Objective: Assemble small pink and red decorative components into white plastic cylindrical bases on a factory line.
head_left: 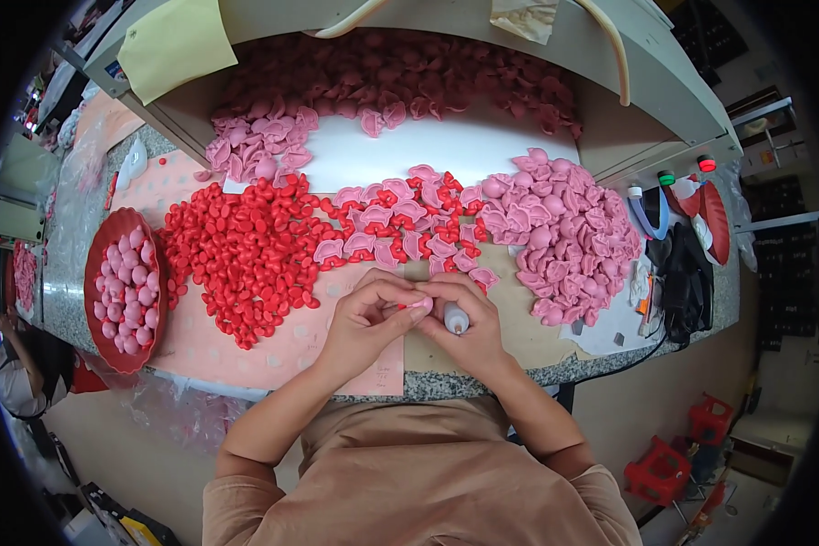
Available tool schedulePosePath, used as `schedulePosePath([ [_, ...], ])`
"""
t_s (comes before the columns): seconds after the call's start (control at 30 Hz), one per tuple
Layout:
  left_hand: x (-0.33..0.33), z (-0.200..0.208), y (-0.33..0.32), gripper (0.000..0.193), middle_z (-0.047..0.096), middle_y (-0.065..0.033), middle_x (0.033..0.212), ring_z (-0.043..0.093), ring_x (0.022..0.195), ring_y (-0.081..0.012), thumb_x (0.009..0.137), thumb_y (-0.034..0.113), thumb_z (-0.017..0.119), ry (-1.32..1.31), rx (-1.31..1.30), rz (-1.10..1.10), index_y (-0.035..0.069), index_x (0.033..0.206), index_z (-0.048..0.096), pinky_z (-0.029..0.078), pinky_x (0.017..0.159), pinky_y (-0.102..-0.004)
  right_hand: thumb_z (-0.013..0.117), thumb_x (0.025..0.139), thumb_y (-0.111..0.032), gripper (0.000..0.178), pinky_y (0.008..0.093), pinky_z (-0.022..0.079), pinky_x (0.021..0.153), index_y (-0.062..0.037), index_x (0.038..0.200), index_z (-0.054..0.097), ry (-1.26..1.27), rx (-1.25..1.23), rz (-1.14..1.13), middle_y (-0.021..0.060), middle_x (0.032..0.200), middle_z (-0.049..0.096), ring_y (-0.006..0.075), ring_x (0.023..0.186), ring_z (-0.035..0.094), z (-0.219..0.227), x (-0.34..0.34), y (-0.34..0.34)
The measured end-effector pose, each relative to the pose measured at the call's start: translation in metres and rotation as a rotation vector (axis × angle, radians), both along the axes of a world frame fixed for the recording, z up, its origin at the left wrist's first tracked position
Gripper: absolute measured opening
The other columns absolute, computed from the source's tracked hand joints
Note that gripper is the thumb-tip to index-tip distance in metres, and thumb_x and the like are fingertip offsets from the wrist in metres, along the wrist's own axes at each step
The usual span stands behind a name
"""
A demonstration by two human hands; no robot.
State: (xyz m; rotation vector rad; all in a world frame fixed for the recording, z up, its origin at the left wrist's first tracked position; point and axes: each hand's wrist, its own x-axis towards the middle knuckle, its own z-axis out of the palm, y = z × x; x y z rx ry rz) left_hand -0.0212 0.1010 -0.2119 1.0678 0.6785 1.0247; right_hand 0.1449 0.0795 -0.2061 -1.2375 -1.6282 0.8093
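My left hand (pixel 369 318) is closed, with thumb and fingers pinching a small pink and red piece (pixel 419 304) in front of my body. Close beside it, my right hand (pixel 475 320) has its fingers wrapped round a whitish bottle with a narrow tip (pixel 456 320). The right fingertips come up against the pinched piece; whether they grip it too is hidden. Just beyond both hands lie pink cupped pieces (pixel 375 217) mixed with red ones. A large heap of small glossy red pieces (pixel 255 246) spreads to the left, and a heap of pink shells (pixel 555 227) to the right.
A red scalloped bowl (pixel 94 300) of pink balls stands at the left. Behind, a grey box-like housing (pixel 673 100) arches over more pink pieces on a white surface. Green and red buttons (pixel 706 164) sit at its right. A dark cable (pixel 623 375) crosses the front edge.
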Motion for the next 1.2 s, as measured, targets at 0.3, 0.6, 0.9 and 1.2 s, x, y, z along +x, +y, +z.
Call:
schedulePosePath([
  [0.3, 0.002, 0.002, -0.003, 0.015, 0.052, -0.0054, 0.111, 0.053, 0.105, -0.0211, 0.087, 0.003, 0.054, -0.561, -0.319, -0.035, 0.008, 0.101, 0.058, 0.04, 0.095, -0.0363, 0.077, 0.065, -0.007, 0.036, 0.0312, 0.042, 0.083, -0.0042, 0.098, 0.061, 0.255, -0.028, 0.04, 0.0079, 0.105, 0.05, 0.0181, 0.099, 0.049, 0.008, -0.009, 0.014],
  [0.6, 0.005, -0.004, -0.007, 0.016, 0.053, -0.0023, 0.117, 0.049, 0.11, -0.0192, 0.085, 0.009, 0.059, -0.695, -0.349, -0.041, 0.016, 0.1, 0.059, 0.033, 0.1, -0.0362, 0.067, 0.076, -0.002, 0.03, 0.0343, 0.037, 0.095, -0.0092, 0.104, 0.062, 0.826, -0.267, 0.227, 0.0066, 0.115, 0.048, 0.02, 0.113, 0.046, 0.006, -0.021, 0.01],
  [0.9, 0.008, -0.009, -0.009, 0.021, 0.051, -0.0006, 0.124, 0.042, 0.12, -0.0175, 0.087, 0.01, 0.057, -0.642, -0.265, -0.034, 0.021, 0.104, 0.061, 0.029, 0.102, -0.0383, 0.062, 0.08, -0.001, 0.022, 0.0381, 0.034, 0.1, -0.0114, 0.1, 0.063, 1.301, -0.498, 0.305, 0.0125, 0.126, 0.047, 0.0211, 0.116, 0.047, -0.002, -0.025, 0.008],
  [1.2, 0.011, -0.012, -0.006, 0.023, 0.05, -0.0021, 0.125, 0.041, 0.121, -0.0203, 0.088, 0.011, 0.056, -0.631, -0.26, -0.049, 0.023, 0.107, 0.061, 0.03, 0.102, -0.0386, 0.064, 0.08, -0.004, 0.02, 0.0408, 0.032, 0.102, -0.0131, 0.098, 0.066, 1.308, -0.463, 0.274, 0.0139, 0.125, 0.05, 0.0231, 0.121, 0.042, -0.004, -0.022, 0.009],
])
